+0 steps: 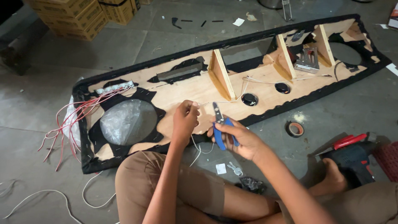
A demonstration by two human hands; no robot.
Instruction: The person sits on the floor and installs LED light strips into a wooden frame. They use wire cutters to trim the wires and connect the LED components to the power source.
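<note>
Down on grey floor tiles, legs folded; beyond both hands, a long plywood panel edged in black fabric (182, 89), round cut-outs in it, upright wooden dividers (222, 74) rising just past the fingers; far left of the left hand, a tangle of red and white wires (68, 120) spilling off the panel's end; right of the right hand, a roll of dark tape (294, 129) on the floor, and further right a dark cordless drill with red-handled tool (352, 153) lying beside a bare foot.

Left hand (185, 118) pinched shut on a thin white wire (198, 146), wire trailing down between the hands; right hand (242, 139) clamped round blue-handled wire strippers (220, 126), metal nose pointing up, just right of the left fingertips, not touching them; small keys (235, 169) on the floor just below the right wrist.

Far upper left, well apart from the hands, stacked yellow-brown cardboard cartons (76, 14); print too small to tell.
</note>
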